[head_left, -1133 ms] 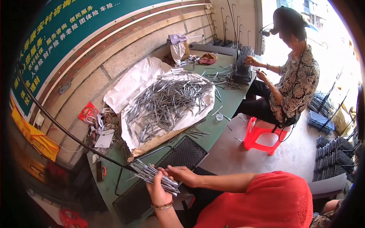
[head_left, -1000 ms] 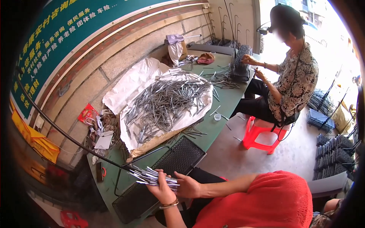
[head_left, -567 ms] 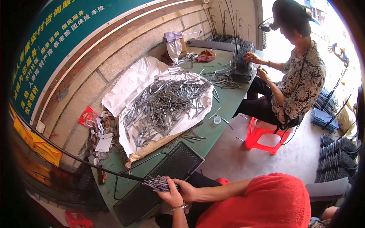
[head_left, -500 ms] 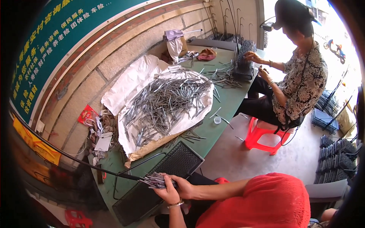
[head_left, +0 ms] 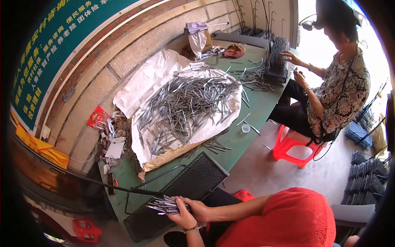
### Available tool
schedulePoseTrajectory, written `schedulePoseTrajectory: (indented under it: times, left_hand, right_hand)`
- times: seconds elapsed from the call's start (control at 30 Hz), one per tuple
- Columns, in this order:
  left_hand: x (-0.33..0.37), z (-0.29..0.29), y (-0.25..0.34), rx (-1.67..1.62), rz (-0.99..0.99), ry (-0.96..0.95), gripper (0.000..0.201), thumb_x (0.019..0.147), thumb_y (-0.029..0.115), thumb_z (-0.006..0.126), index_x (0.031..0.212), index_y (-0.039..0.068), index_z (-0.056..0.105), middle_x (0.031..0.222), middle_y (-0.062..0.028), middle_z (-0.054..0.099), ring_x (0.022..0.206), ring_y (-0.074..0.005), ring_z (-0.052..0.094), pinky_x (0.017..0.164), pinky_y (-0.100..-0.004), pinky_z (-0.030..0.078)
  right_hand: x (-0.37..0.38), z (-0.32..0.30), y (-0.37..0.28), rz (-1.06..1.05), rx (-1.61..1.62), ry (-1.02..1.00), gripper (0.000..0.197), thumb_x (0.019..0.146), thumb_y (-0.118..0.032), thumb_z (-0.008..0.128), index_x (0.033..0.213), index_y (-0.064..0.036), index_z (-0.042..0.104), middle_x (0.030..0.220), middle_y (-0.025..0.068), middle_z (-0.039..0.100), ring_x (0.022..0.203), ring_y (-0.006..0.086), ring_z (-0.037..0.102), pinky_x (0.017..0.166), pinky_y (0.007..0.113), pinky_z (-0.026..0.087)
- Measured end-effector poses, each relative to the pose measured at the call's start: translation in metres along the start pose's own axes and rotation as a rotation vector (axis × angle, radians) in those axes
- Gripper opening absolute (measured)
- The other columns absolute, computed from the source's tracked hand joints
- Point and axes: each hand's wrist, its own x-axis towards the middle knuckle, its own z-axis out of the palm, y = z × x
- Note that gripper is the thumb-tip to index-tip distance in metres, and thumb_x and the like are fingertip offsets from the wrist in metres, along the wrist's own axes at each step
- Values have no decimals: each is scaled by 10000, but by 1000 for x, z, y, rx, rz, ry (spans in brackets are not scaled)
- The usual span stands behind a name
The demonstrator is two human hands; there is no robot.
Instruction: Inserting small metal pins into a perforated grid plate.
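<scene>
A bundle of short thin metal rods (head_left: 163, 204) is gathered in my two hands, its ends fanning out to the left. My left hand (head_left: 183, 217) wraps round the bundle from the near side, fingers closed. Pressed against it, my right hand (head_left: 199, 210) closes round the other end of the rods, its fingertips partly hidden. Just beyond and below my hands lies a black mesh metal rack (head_left: 201, 177) with a bent wire frame, sloping over the table's near edge. Past it, a big heap of similar rods (head_left: 185, 103) rests on crumpled white paper (head_left: 138, 88).
The green table (head_left: 257, 111) carries loose rods and a small clear cup (head_left: 245, 128). Rags and scraps (head_left: 117, 144) lie by the wall. A co-worker (head_left: 337, 82) sits on a red stool (head_left: 294, 154) at the far right, hands at a black mesh stack (head_left: 276, 61). More racks (head_left: 366, 177) stand right.
The view has shifted, so the table and co-worker appear farther right. My hands still hold the rods, which now fan out more at their left ends.
</scene>
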Motion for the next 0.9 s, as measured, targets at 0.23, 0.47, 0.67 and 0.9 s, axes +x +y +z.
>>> schedulePoseTrajectory:
  times: [0.23, 0.47, 0.67, 0.9]
  left_hand:
    - [3, -28, -12, -91, -25, 32, 158, 886, 69, 558, 981, -51, 518, 900, -70, 579, 777, -134, 552, 690, -276, 473]
    - [19, -105, 5, -410, -341, 168, 125, 860, 161, 577, 906, 45, 566, 814, -13, 571, 682, -102, 528, 600, -257, 450]
    - [34, -219, 4, -535, -377, 365, 131, 866, 198, 600, 904, 78, 562, 862, -2, 581, 754, -104, 517, 675, -266, 451]
    - [30, -394, -33, -332, -420, 631, 143, 809, 165, 651, 843, 48, 576, 779, -46, 587, 693, -139, 560, 635, -285, 497]
  right_hand:
    - [5, 7, 22, -171, -224, 105, 395, 933, -380, 491, 1074, -29, 603, 1039, 63, 620, 916, 160, 571, 823, 297, 456]
    - [17, -1, 35, -369, -857, -44, 437, 945, -397, 473, 1083, -4, 604, 999, 58, 631, 877, 127, 572, 809, 320, 468]
    - [-3, 29, -25, -1110, -1597, 87, 184, 870, -115, 605, 1017, -4, 612, 958, 92, 612, 908, 155, 575, 802, 287, 464]
    - [42, 37, -43, -1432, -2008, 126, 346, 783, -101, 687, 1109, -41, 586, 1089, 129, 573, 1003, 275, 550, 874, 357, 431]
